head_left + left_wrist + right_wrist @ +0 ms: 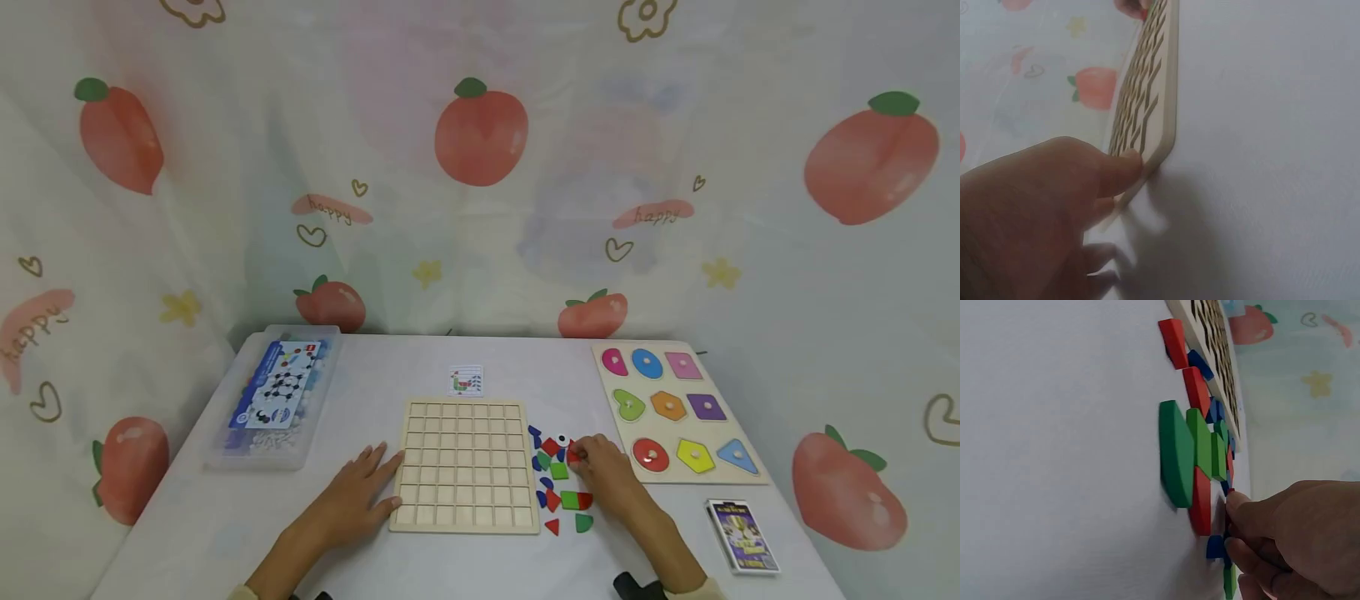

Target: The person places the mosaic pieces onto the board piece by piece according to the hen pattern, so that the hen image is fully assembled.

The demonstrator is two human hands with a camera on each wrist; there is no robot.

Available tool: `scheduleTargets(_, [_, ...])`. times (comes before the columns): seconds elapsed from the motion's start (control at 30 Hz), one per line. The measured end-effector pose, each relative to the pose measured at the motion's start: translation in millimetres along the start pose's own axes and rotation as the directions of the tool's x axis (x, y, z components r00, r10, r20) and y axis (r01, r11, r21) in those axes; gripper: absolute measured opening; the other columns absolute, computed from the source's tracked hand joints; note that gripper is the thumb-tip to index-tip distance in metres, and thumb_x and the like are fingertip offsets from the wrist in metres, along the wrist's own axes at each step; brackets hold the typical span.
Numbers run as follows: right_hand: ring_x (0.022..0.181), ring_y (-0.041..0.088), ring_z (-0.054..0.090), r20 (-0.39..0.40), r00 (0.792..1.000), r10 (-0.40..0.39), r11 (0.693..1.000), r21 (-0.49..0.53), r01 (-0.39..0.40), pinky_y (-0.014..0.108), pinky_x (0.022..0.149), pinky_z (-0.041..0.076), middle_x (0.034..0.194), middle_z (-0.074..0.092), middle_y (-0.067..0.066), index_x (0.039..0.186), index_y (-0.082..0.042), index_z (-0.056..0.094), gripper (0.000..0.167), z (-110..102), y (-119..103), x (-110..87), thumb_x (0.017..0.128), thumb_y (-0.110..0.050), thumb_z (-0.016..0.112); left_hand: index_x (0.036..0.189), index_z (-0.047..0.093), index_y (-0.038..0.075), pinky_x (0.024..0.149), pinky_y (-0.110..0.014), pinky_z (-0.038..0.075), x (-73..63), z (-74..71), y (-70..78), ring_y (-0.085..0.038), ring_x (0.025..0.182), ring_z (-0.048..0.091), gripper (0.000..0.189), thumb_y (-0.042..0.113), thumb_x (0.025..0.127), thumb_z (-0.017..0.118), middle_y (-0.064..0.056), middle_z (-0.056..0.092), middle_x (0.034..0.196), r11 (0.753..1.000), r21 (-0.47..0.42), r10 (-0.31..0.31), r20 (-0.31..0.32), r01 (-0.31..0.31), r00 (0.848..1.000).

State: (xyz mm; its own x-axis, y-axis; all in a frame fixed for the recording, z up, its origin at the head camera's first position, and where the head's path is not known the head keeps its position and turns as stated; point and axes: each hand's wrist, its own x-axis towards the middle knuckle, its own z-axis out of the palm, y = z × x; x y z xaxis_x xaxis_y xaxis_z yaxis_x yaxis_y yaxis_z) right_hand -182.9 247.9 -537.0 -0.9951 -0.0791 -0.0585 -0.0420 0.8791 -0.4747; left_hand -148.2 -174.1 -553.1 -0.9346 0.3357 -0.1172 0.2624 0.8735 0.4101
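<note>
A: Working down from the largest on the white-covered table (360,575), what to worry about?

B: Take first the pale wooden board with a square grid (459,460), lying flat at the middle. Could skid right, into the loose pieces, from too firm a push.

A: Any steadying?

B: Only lightly, by the look of it. More on that below. Next, note the pale board of nine knobbed coloured shapes (675,432), just beyond the right wrist. Could get nudged by a careless reach.

A: And the hands?

B: See the left hand (358,497) spread, grasping nothing, thumb and forefinger touching the grid's left edge. Might let the grid turn under a one-sided knock. Find the right hand (603,471) pinching a small red block (572,454) beside the grid's right edge. Could lose hold through a shallow fingertip grip, or drag close-packed neighbours along. Impossible to tell the block's full shape.

A: Smaller still?

B: Mind the white picture card (467,381), just past the grid's far edge. Could be shoved by a sliding grid. Last, watch the bright green square block (558,471) and the red triangular block (552,527), easily scattered by a brushing finger.
</note>
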Motion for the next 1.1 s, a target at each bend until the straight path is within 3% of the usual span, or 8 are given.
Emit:
scheduleTargets(0.2, [0.102,0.023,0.062,-0.035,0.999,-0.005,0.999,0.039,0.006,0.044,0.096,0.061,0.11,0.064,0.01,0.123,-0.001,0.065,0.023,-3.9,-11.1,12.8,0.101,-0.008,0.07,0.164,0.04,0.021,0.126,-0.063,0.025,-1.5,-1.2,1.0,-0.042,0.16,0.025,0.069,0.049,0.104,0.061,-0.015,0.03,0.172,1.0,0.007,-0.003,0.002,0.003,1.0])
scheduleTargets(0.4, [0.098,0.023,0.062,-0.042,0.999,-0.026,0.996,0.08,0.029,0.043,0.093,0.062,0.11,0.063,0.014,0.123,0.003,0.066,0.024,3.6,-42.3,33.7,0.102,-0.007,0.07,0.165,0.04,0.022,0.127,-0.063,0.024,-1.8,-2.5,1.2,-0.041,0.16,0.023,0.069,0.05,0.104,0.061,-0.014,0.03,0.173,1.0,0.0,-0.012,0.005,0.012,1.0])
scheduleTargets(0.77, [0.105,0.028,0.064,-0.022,0.986,-0.166,0.979,0.118,0.167,0.046,0.094,0.059,0.114,0.066,0.016,0.12,0.003,0.068,0.024,44.7,-117.0,64.1,0.1,-0.01,0.073,0.164,0.041,0.02,0.126,-0.064,0.025,-2.5,-2.7,1.6,-0.043,0.159,0.025,0.068,0.046,0.105,0.062,-0.016,0.031,0.172,1.0,-0.018,0.007,-0.008,-0.007,1.0])
scheduleTargets(1.1, [0.098,0.029,0.065,-0.038,0.95,-0.309,0.946,0.094,0.311,0.042,0.083,0.058,0.108,0.067,0.017,0.117,0.004,0.07,0.022,82.4,-168.8,77.4,0.099,-0.008,0.074,0.165,0.04,0.021,0.126,-0.064,0.026,-2.7,-2.0,-1.1,-0.043,0.159,0.025,0.069,0.048,0.105,0.06,-0.016,0.031,0.172,1.0,-0.007,0.025,-0.007,-0.025,1.0])
